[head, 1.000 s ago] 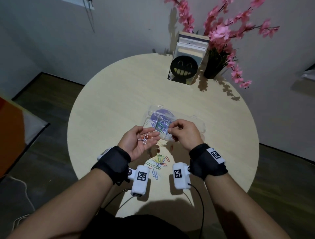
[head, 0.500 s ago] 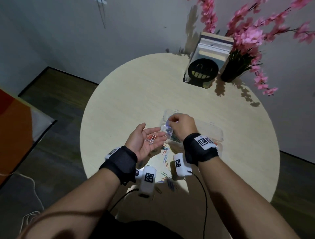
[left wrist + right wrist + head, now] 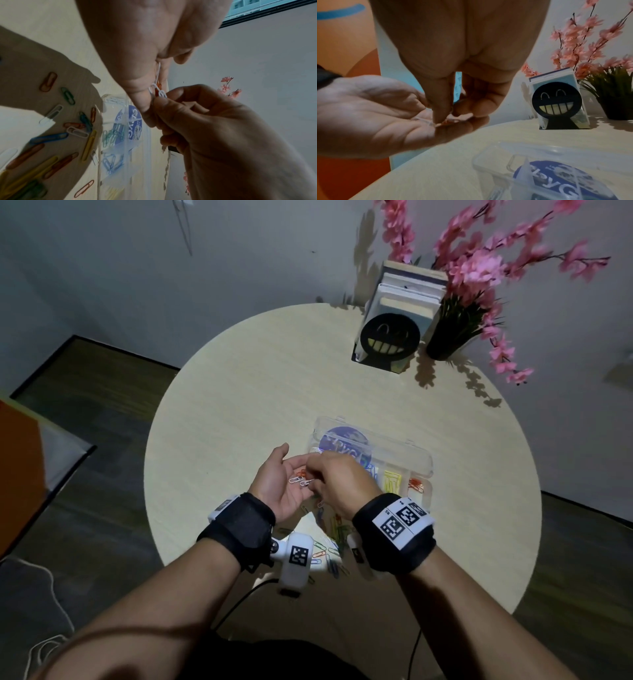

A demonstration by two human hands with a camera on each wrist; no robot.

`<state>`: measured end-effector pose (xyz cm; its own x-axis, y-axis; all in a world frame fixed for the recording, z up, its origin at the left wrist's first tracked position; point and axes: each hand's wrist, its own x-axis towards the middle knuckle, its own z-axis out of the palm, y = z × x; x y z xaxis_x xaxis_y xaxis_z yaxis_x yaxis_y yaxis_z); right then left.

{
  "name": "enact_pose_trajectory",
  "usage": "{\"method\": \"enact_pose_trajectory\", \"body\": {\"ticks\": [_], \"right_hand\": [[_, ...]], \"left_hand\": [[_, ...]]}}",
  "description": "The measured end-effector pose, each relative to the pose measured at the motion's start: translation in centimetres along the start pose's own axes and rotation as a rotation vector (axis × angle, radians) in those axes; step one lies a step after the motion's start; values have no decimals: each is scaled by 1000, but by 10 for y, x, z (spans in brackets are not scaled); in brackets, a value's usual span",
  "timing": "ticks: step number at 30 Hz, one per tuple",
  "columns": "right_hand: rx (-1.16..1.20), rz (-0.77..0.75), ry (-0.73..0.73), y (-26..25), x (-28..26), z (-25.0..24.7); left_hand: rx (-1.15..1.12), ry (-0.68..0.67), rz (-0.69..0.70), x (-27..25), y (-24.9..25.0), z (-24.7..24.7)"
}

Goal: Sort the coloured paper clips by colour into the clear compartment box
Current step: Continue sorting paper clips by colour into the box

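Right now the left hand (image 3: 281, 484) is palm up, fingers relaxed and wide, carrying a few clips (image 3: 301, 479): white ones plus at least one orange. Right hand (image 3: 337, 484) sits directly over that palm, thumb and forefinger pinching a white clip (image 3: 160, 93) off it; remaining fingers are curled in.

Box (image 3: 419, 463) lies just beyond the right hand, lid laid back. Yellow and orange compartments show on the far side of the right wrist; green and blue ones sit under the lid sticker in the left wrist view. Loose pile (image 3: 330, 539) of mixed clips lies on the table (image 3: 239, 405) below both wrists.

Handling, my read:
- Clips are very light, stiff wire with a slick coating. Barely any grip force needed.
- They hook into each other easily; the white ones on the palm look close enough to snag, so lift slowly.
- Best hold is across the flat faces near the rounded end, not on the wire edges, where a clip tends to flick out.
- Drop from low over the compartment, since they bounce.
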<state>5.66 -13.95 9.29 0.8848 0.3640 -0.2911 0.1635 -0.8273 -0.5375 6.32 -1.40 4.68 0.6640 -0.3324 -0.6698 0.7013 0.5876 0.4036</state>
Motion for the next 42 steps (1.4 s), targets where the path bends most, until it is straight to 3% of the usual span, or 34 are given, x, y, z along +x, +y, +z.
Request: {"method": "enact_pose_trajectory", "body": {"ticks": [5,12,21,26,31,35,42], "right_hand": [[150,18,-38,-5,-3,-2],[-191,-53,-76,-14,5,20],[-320,-143,-56,-16,14,30],[-107,-165,7,-13,14,21],[290,90,218,1,24,-6],[390,261,288,21,38,-19],[174,460,78,39,66,2]], "left_hand": [[46,-39,7,-1,-2,-1],[26,62,-15,2,-4,-8],[-2,73,-23,-4,-1,-7],[13,40,6,-4,1,-7],[-15,51,14,0,4,-8],[20,97,25,2,6,-17],[31,157,37,1,8,-23]]}}
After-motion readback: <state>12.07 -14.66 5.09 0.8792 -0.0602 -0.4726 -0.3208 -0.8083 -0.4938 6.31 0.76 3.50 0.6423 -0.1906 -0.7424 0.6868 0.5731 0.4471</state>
